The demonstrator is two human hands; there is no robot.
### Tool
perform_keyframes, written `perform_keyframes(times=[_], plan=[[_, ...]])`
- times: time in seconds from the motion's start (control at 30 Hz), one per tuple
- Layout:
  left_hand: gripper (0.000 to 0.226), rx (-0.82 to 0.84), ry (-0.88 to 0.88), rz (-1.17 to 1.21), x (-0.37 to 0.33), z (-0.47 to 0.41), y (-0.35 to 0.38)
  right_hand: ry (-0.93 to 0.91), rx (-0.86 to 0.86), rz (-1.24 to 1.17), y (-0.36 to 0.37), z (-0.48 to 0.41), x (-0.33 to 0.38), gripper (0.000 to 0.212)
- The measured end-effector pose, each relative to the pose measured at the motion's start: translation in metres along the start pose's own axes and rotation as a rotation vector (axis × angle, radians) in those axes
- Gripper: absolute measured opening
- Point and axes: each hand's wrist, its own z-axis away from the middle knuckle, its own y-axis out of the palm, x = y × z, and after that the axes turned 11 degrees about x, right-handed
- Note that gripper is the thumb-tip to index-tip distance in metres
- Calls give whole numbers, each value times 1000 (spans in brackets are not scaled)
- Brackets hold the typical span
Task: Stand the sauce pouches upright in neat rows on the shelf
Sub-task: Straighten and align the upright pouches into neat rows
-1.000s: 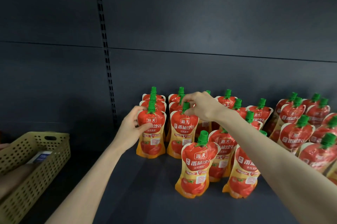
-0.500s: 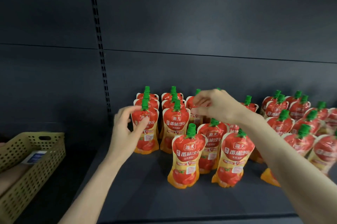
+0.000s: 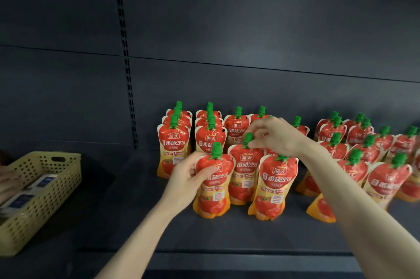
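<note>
On the dark shelf (image 3: pixel 204 233) the sauce pouches stand in a red-and-yellow crowd with green caps, and both hands are in among the nearest ones. The left hand (image 3: pixel 187 180) comes in from the lower left and wraps the left side of the front pouch (image 3: pixel 214 194), with the thumb laid across the printed face, so it is grasping that pouch. The pouch stands upright with its base on the shelf, ahead of the rows. Just behind it and to its right stands the second pouch (image 3: pixel 242 174). The right hand (image 3: pixel 276 136) reaches over from the right and pinches this pouch's green cap (image 3: pixel 248 138) between thumb and fingertips, the other fingers loosely curled above. A third pouch (image 3: pixel 273 187) stands upright right beside the second, below the right wrist, and neither hand grasps it. Behind the left hand two tidy files of pouches (image 3: pixel 173 144) run back toward the rear panel (image 3: pixel 250 28), and more upright ones stand behind the right hand. To the right of the right forearm sits a looser group (image 3: pixel 363 156), several of them tilted, and one leaning pouch (image 3: pixel 321 209) shows only its orange base beside the forearm. At the far left, well apart from the pouches, a perforated yellow basket (image 3: pixel 45 194) holds dark-labelled packs too blurred to identify.
</note>
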Motion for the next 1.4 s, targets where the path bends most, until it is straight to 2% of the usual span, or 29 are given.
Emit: perform_keyframes(times=[0.23,0.37,0.43,0.57,0.67,0.9,1.17,1.4], plan=[[16,-160,-1,-52,4,15,-49,-147,58,-8,18,-18,29,27],[15,-182,-21,-29,4,17,-64,-139,31,-101,36,-25,40,31],[23,-194,-62,25,8,20,-62,-126,-60,-216,53,-23,39,36],[49,-166,-161,20,31,37,-51,-112,-192,-668,114,-10,29,65],[47,-210,-197,-92,51,47,-50,-42,-245,-827,159,-15,12,66],[35,-254,-148,-125,69,39,-57,-35,-349,-846,191,-30,-4,39],[43,-278,-190,-208,86,30,-56,-17,-293,-768,200,-36,-9,52],[43,-254,-220,-243,89,26,-59,32,-250,-702,202,-42,-11,53]])
